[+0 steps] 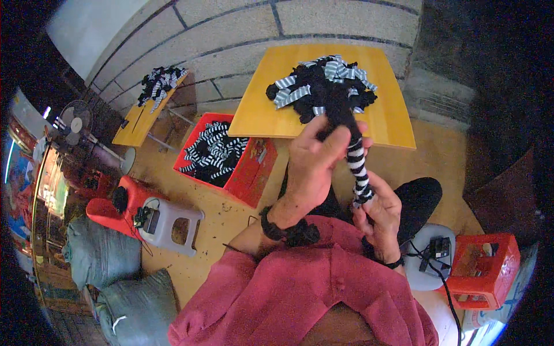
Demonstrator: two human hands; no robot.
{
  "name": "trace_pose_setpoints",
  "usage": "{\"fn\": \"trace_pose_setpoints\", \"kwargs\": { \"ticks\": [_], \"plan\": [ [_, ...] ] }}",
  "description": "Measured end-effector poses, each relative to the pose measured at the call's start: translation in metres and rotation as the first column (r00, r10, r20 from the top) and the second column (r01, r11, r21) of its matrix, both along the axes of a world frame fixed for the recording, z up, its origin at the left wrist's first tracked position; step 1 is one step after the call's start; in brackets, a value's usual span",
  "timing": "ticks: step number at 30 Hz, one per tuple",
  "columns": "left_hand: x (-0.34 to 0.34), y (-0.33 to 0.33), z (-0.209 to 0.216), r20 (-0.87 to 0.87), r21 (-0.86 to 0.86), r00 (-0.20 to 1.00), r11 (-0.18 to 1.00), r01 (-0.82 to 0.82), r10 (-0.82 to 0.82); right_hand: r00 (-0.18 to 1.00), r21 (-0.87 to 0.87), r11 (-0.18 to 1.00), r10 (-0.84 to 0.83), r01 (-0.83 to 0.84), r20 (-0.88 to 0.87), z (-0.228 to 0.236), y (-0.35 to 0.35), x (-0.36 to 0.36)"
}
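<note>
striped knit piece (358,165), left hand (317,160) clasping far end, right hand (382,212) pinching near end

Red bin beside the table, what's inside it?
The red bin holds a jumbled pile of black-and-white striped fabric pieces, some parts plain black. Whatever lies beneath the top layer, and the bin's floor, is covered.

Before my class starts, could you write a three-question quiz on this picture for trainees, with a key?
1. True or false: the right hand holds the lower end of the striped cloth.
2. Striped pieces lie in: (a) the grey stool; (b) the red box; (c) the fan.
3. What colour is the table under the larger cloth pile?

Key: 1 true; 2 b; 3 yellow.
</note>
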State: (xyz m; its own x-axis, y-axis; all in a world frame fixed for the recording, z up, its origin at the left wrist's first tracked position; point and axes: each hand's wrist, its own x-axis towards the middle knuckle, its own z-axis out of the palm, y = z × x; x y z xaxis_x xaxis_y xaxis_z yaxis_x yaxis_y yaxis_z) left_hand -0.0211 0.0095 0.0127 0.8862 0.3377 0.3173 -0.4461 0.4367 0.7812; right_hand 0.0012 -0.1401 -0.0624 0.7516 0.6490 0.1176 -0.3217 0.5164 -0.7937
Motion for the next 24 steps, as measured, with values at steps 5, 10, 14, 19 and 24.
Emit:
{"fn": "trace_pose_setpoints", "kwargs": {
  "ticks": [5, 10, 14, 19, 24],
  "plan": [
    [0.004, 0.004, -0.016, 0.124, 0.0, 0.981, 0.989, -0.149, 0.148, 0.992, -0.093, 0.988, -0.12, 0.123, 0.032, 0.008, -0.003, -0.004],
    [0.008, 0.01, -0.004, 0.206, -0.13, 0.949, 0.968, -0.216, 0.24, 0.951, -0.188, 0.956, -0.176, 0.227, 0.254, -0.002, -0.004, -0.008],
    [0.008, 0.013, 0.01, 0.165, -0.033, 0.961, 0.975, -0.22, 0.223, 0.795, -0.26, 0.88, -0.19, 0.398, 0.576, -0.008, -0.012, -0.006],
    [0.005, 0.004, 0.011, 0.075, 0.018, 0.988, 0.99, -0.14, 0.138, 0.644, -0.175, 0.834, -0.253, 0.524, 0.723, -0.007, -0.006, -0.006],
    [0.002, -0.012, 0.004, -0.015, -0.001, 0.998, 0.998, -0.061, 0.061, 0.608, -0.201, 0.796, -0.245, 0.571, 0.756, -0.016, -0.006, -0.002]
  ]
}}
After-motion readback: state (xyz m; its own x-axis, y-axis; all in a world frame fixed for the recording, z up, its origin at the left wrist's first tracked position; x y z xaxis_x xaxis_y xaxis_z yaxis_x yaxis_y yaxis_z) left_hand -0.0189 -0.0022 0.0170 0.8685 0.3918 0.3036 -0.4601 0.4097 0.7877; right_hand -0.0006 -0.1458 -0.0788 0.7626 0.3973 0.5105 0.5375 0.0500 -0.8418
